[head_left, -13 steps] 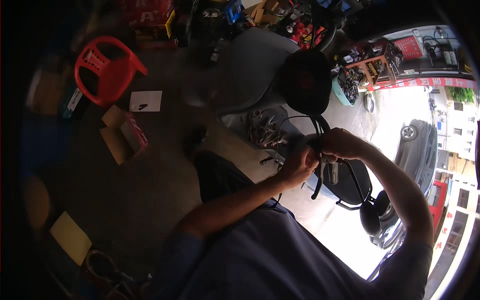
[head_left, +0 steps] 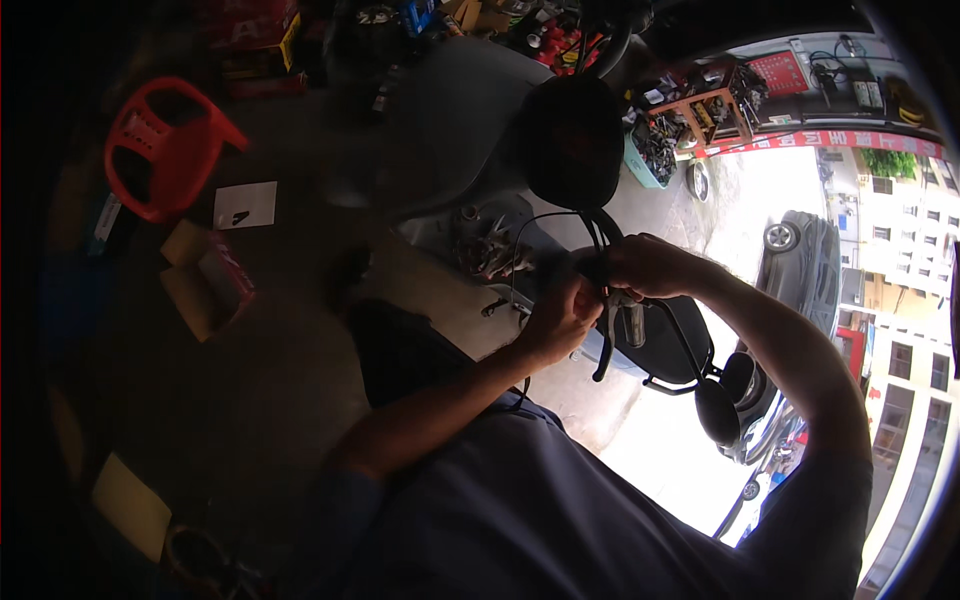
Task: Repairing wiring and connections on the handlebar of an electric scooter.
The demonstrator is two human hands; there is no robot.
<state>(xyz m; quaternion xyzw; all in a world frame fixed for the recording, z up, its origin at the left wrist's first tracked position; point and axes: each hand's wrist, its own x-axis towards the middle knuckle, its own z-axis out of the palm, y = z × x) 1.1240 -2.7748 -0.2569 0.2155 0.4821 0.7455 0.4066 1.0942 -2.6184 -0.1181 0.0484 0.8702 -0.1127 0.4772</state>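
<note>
Both my hands meet at the handlebar of a scooter. My left hand [head_left: 565, 318] is closed, thumb and fingers pressed together beside the handlebar; what they pinch is too small and dark to make out. Just above and to the right, my right hand [head_left: 645, 266] curls round a dark part of the handlebar assembly that its fingers mostly hide. Below the hands a black brake lever [head_left: 605, 350] hangs next to a bare metal bar end [head_left: 633, 325]. Thin black cables [head_left: 598, 232] run up from the hands. A round mirror [head_left: 717, 411] sits lower right.
The scooter's grey seat [head_left: 450, 120] and a footboard with metal parts [head_left: 490, 252] lie beyond my hands. On the left are a red plastic chair [head_left: 165, 150], an open cardboard box [head_left: 205, 285] and a white sheet [head_left: 246, 205]. A parked car [head_left: 805, 265] stands outside at right.
The whole view has shifted, so everything sits further left and slightly differently in the picture. My hands stay together at the same place on the handlebar.
</note>
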